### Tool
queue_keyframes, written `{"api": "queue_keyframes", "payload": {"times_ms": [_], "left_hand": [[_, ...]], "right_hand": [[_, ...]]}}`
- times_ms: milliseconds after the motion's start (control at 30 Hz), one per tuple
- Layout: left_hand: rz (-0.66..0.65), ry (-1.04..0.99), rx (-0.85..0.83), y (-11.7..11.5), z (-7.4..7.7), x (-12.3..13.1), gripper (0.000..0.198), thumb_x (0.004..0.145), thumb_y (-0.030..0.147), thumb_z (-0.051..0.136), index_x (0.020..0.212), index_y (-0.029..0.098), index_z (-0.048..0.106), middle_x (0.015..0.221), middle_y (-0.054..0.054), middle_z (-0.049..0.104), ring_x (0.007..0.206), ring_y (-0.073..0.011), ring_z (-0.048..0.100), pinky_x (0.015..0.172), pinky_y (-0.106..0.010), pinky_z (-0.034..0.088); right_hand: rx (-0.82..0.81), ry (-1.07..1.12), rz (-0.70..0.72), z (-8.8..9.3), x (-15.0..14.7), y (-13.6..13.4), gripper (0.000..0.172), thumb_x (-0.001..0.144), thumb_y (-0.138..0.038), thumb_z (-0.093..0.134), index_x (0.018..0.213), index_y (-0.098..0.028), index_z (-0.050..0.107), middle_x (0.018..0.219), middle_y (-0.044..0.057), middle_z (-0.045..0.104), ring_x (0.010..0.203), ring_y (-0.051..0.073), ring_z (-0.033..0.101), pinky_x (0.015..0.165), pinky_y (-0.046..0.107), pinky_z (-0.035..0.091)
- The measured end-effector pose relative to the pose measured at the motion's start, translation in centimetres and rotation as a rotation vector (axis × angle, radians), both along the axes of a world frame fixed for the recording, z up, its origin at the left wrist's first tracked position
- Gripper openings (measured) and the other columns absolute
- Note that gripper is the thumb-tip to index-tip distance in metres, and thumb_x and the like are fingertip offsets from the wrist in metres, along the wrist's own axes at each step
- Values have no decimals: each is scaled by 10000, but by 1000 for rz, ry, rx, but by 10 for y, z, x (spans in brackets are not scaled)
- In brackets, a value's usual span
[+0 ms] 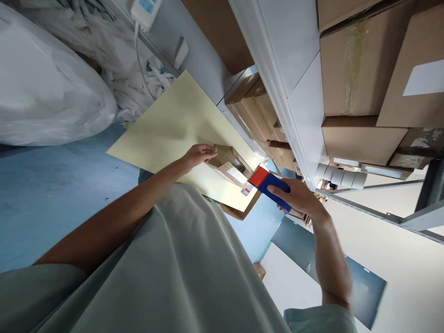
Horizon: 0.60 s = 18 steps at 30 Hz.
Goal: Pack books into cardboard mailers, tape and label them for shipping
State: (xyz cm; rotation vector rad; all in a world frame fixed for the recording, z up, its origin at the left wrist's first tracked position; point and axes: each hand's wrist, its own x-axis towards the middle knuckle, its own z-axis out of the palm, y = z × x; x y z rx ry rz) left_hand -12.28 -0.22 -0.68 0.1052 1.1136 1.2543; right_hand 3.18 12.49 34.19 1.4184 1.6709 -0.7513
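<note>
My left hand [199, 155] reaches forward, and its fingers curl over the edge of a small open cardboard box [231, 169] that has a white label on it. The box lies against a pale yellow board [173, 125]. My right hand [300, 199] is closed round a blue block-shaped tool with a red end [267, 181]. The red end points at the box's label and sits just beside it. My grey-green shirt fills the lower part of the view.
A metal rack [277, 78] on the right holds several brown cartons [357, 69] and white paper rolls [342, 175]. A big white plastic bag [45, 88] and shredded paper [114, 55] lie on the blue floor [52, 185]. A white cabled device [145, 11] hangs at the top.
</note>
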Motion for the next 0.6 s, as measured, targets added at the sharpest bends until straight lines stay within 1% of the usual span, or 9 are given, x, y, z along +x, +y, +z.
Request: {"api": "queue_keyframes", "payload": {"times_ms": [133,267,333,433,467,500,567,600], "left_hand": [[-11,-10,-30,11,-7,9,514,561,508,994,888,181,769,795,-68,731,825,-232,661,764,-380,510],[-14,34,-40,20,-13,18,348,604,411,921,813,188,756,820,-71,762,876,-261,695,767,-360,517],[-31,103,-40,24,-16,22,246,643,360,861,780,197,737,840,-73,783,893,-269,702,771,-349,525],[-65,306,-9,27,-22,27,159,698,307,792,803,201,737,905,-87,800,966,-301,722,842,-360,545],[-82,385,-8,26,-26,28,179,706,301,793,846,198,752,935,-97,800,1011,-321,728,888,-369,550],[-105,457,-28,24,-29,28,242,704,302,808,915,190,769,964,-110,798,1059,-344,731,934,-381,550],[-161,562,-111,19,-36,26,480,686,308,848,1134,155,769,1045,-146,790,1132,-386,726,1008,-418,548],[-185,592,-154,15,-37,25,612,680,301,856,1255,131,735,1101,-165,784,1147,-395,724,1031,-437,549]], "right_hand": [[35,11,11,-10,-4,7,658,882,-880,678,847,-223,663,704,45,777,564,199,741,498,271,530],[30,22,28,-22,-6,12,684,893,-896,648,823,-216,663,702,58,781,552,186,734,491,263,514],[28,9,38,-26,-7,13,678,899,-891,646,802,-220,650,673,54,770,537,187,725,495,269,512],[33,1,60,-31,-8,11,664,908,-882,644,784,-230,625,633,42,753,524,193,715,507,279,514],[36,3,64,-31,-8,10,660,910,-880,644,784,-232,620,629,40,751,525,195,715,512,282,514],[38,7,65,-31,-8,10,656,910,-877,646,788,-233,619,630,40,752,528,197,715,515,284,514],[37,10,66,-31,-9,9,652,910,-875,647,791,-235,618,631,41,753,528,200,713,519,291,514],[34,9,68,-31,-9,8,651,911,-874,648,790,-235,618,629,41,752,526,201,711,522,293,515]]}}
